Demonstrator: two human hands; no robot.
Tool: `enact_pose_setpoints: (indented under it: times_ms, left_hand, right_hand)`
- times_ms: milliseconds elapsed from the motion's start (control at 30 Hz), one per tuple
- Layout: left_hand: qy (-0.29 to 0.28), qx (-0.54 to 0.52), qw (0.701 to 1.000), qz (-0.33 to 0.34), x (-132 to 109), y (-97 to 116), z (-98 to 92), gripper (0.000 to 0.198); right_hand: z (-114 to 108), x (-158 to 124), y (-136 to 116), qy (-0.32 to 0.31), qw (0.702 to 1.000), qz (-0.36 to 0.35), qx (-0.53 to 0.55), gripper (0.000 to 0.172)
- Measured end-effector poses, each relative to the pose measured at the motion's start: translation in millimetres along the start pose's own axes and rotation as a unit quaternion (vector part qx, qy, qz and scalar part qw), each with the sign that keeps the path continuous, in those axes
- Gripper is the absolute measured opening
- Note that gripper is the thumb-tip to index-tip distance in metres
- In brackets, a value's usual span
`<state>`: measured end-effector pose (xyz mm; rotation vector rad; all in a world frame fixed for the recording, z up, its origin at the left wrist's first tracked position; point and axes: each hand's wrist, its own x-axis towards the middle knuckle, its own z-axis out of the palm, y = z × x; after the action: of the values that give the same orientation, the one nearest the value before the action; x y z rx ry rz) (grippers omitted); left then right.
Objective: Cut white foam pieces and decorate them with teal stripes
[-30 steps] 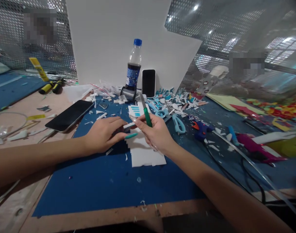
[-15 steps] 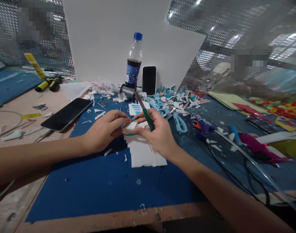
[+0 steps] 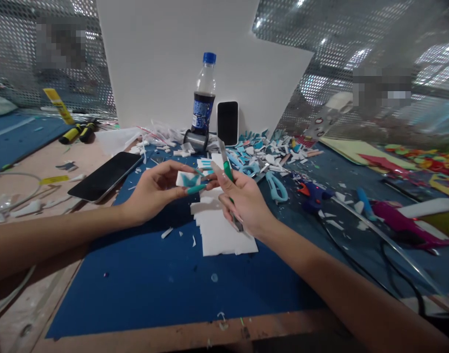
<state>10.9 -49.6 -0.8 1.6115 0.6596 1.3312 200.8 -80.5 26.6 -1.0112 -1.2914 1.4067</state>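
Note:
In my left hand, a small white and teal foam piece is pinched between thumb and fingers. My right hand is wrapped round a green-handled craft knife, its metal part pointing up and away from me. The right fingertips come close to the right end of the foam piece; whether they touch it I cannot tell. Beneath the hands lies a white foam sheet with a jagged left edge, on a blue mat.
A cola bottle stands on a dark spool beside an upright phone. Another phone lies left. Foam scraps, blue-handled scissors and a glue gun with its cable lie right. A white board rises behind.
My hands have shifted apart slightly, and the foam piece has turned so its teal face shows. The right hand has rolled over, with its thumb now up along the knife.

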Motion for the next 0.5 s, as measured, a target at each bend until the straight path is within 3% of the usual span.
enact_pose_setpoints:
  times_ms: [167, 267, 400, 500]
  left_hand:
    - [-0.014, -0.057, 0.995, -0.082, -1, -2, 4.9, 0.029]
    - [-0.033, -0.037, 0.994, -0.096, -2, -2, 3.0, 0.031]
    - [-0.074, 0.030, 0.995, -0.065, -3, 0, -1.1, 0.064]
    - [-0.095, 0.122, 0.988, -0.007, -6, 3, -1.4, 0.068]
  right_hand:
    - [7, -3, 2, -0.049, 0.998, 0.043, 0.011, 0.034]
    - [7, -3, 2, -0.037, 0.999, 0.029, -0.003, 0.032]
    - [1, 0, 1, 0.000, 0.999, -0.001, -0.047, 0.029]
    - [-4, 1, 1, -0.009, 0.997, -0.008, -0.082, 0.024]
